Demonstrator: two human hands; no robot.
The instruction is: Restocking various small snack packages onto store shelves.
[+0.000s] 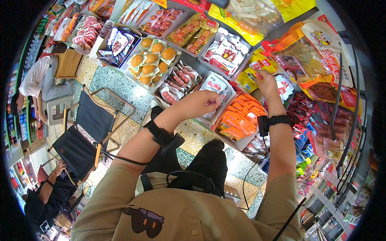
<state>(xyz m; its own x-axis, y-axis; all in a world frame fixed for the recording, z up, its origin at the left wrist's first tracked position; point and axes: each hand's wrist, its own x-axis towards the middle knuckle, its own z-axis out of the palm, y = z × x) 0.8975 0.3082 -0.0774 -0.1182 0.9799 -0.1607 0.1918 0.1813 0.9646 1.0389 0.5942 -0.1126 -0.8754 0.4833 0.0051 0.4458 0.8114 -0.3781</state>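
Observation:
My left hand, its fingers curled, hovers over a clear tub of white snack packets; whether it holds anything is hard to tell. My right hand reaches to small yellow packets and its fingertips meet at one packet's edge; a firm hold cannot be made out. Between and below the hands lies a box of orange packets. Left of my left hand stands a box of vacuum-packed pink sausages. A tray of packed brown eggs is beyond it. Black straps with cables circle both wrists.
Large bagged foods and black hanging cables are at right. A folding chair stands on the floor at left. One person in white bends near a plastic stool; another in dark clothes sits at lower left.

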